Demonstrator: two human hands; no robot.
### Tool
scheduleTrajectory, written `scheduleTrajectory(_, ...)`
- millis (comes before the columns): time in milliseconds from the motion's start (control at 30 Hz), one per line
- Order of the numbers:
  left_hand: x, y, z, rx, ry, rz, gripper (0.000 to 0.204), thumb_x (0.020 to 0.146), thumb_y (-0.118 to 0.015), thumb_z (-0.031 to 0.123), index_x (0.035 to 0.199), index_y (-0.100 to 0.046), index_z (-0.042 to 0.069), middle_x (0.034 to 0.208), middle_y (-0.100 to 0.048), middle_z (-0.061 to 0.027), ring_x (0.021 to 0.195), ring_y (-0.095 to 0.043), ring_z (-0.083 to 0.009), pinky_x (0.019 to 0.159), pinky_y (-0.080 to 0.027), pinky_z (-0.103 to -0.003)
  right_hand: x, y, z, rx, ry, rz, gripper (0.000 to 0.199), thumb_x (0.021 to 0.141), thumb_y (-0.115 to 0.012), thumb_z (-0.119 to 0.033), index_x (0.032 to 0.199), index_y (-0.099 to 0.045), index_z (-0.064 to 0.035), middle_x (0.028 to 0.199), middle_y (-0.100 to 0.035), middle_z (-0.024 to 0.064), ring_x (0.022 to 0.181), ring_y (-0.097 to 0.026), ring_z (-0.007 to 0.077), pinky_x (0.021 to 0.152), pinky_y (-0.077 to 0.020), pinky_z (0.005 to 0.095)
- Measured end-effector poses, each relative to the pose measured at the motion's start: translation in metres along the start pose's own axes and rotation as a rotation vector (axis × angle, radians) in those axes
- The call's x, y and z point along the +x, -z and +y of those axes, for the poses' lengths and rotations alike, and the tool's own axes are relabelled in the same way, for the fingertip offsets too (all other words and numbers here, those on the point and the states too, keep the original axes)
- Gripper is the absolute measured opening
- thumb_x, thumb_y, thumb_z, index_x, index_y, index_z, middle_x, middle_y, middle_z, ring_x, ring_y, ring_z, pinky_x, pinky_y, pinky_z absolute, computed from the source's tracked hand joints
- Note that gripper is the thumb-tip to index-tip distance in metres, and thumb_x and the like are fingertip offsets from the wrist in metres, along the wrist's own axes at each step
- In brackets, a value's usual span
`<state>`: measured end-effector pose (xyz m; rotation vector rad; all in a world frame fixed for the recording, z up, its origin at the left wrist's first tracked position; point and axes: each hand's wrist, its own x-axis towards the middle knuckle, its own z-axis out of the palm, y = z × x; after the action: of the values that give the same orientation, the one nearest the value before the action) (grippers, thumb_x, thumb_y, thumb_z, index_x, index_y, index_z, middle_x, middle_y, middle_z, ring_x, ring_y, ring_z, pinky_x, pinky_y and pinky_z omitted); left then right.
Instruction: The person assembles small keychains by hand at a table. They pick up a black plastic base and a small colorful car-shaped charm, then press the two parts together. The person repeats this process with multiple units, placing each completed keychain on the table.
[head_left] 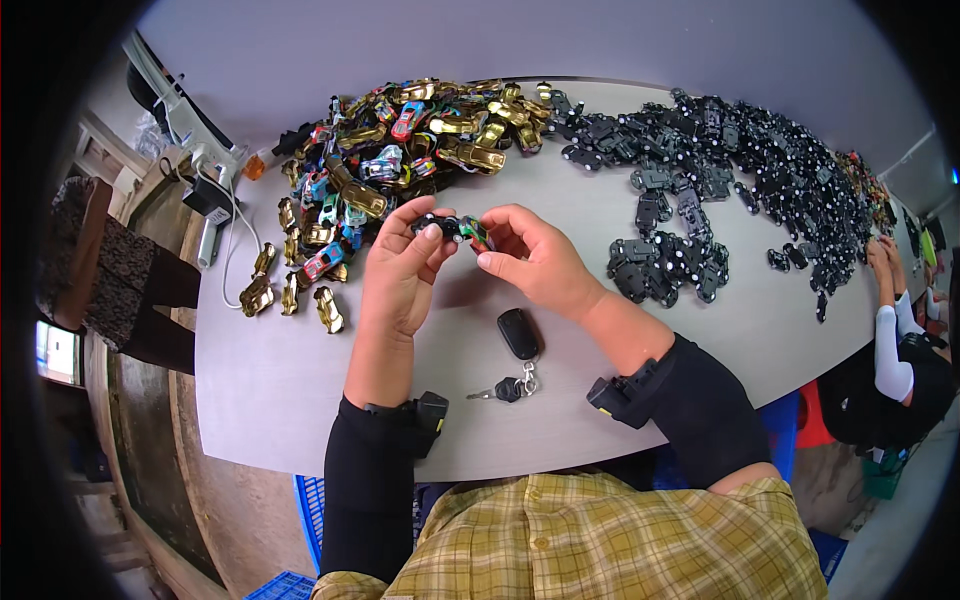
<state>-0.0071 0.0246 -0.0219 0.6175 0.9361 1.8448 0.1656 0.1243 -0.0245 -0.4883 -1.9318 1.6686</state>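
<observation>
Your left hand (402, 262) grips a black toy-car chassis (437, 226); your right hand (540, 258) pinches a multicoloured shell (476, 233) beside it.

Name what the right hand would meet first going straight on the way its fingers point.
Past the colourful toy car shell it holds, the right hand would probably first meet the black chassis in the left hand; whether shell and chassis touch is unclear.

Head-worn view (wide fisheye), facing down, table (270, 400) near.
</observation>
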Motion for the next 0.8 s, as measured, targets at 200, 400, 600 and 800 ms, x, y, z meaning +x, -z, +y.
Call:
scheduleTrajectory(200,-0.001,0.001,0.000,-0.103,0.055,-0.028,0.037,0.100,-0.056,0.012,0.136,-0.051,0.004,0.114,-0.064,-0.0097,0.097,-0.065,-0.0167,0.082,-0.059,-0.031,-0.002,-0.003,-0.002,0.066,0.095,0.019,0.039,0.093,-0.067,-0.008,0.129,-0.052,-0.0033,0.103,-0.063,0.0019,0.092,-0.059,0.0078,0.083,-0.0490,0.0251)
scheduleTrajectory(400,-0.007,-0.012,0.002,0.112,0.118,-0.108,0.045,0.100,-0.055,0.011,0.144,-0.046,0.008,0.113,-0.063,-0.0060,0.100,-0.064,-0.0162,0.084,-0.059,-0.034,-0.004,-0.003,-0.008,0.064,0.124,0.075,0.039,0.094,-0.066,-0.008,0.130,-0.053,-0.0038,0.098,-0.062,0.0019,0.086,-0.059,0.0072,0.078,-0.0489,0.0240)
scheduleTrajectory(600,-0.008,-0.015,0.000,0.201,0.053,-0.085,0.046,0.096,-0.062,0.005,0.140,-0.049,0.004,0.113,-0.064,-0.0089,0.098,-0.063,-0.0149,0.084,-0.058,-0.033,-0.003,-0.002,-0.009,-0.040,0.119,0.041,0.038,0.093,-0.066,-0.007,0.129,-0.054,-0.0051,0.096,-0.063,0.0019,0.082,-0.059,0.0071,0.075,-0.0489,0.0233)
scheduleTrajectory(800,-0.005,-0.010,-0.006,0.286,0.083,-0.062,0.040,0.095,-0.063,0.005,0.134,-0.056,0.002,0.105,-0.067,-0.0080,0.093,-0.064,-0.0146,0.084,-0.056,-0.031,-0.003,-0.001,-0.004,-0.089,0.134,0.058,0.037,0.093,-0.065,-0.006,0.128,-0.054,-0.0048,0.096,-0.064,0.0024,0.082,-0.060,0.0080,0.076,-0.0499,0.0239)
